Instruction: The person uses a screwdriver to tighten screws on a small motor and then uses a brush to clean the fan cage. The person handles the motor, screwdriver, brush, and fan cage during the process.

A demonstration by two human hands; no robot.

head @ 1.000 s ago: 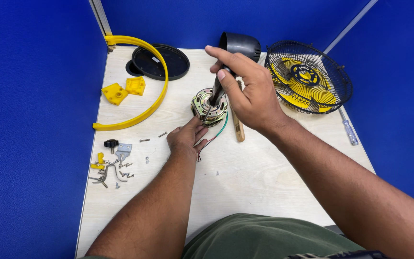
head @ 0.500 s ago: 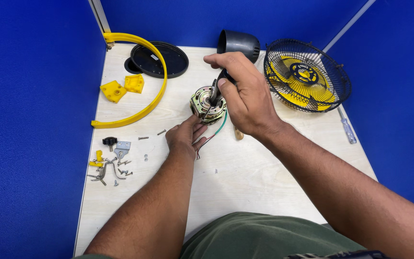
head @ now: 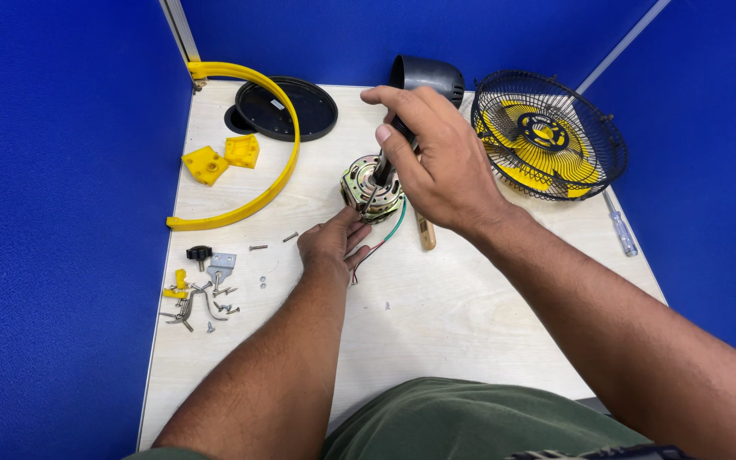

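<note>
Screws and small brackets point(head: 202, 294) lie near the table's point(head: 470, 315) left edge, with a yellow ring point(head: 278, 162) at the far left corner. My left hand point(head: 331, 244) steadies the fan motor point(head: 368, 189) near the table's middle. My right hand point(head: 436, 162) grips a screwdriver point(head: 382, 170) above it, beside the fan cage point(head: 547, 136) at the far right corner.

Both bare forearms reach forward from the bottom edge and converge near the middle. The left hand point(head: 331, 244) lies low, palm down, fingers loosely spread and pointing forward. The right hand point(head: 436, 162) is raised above it, wrist bent, fingers and thumb curled closed in a grip, knuckles up.
</note>
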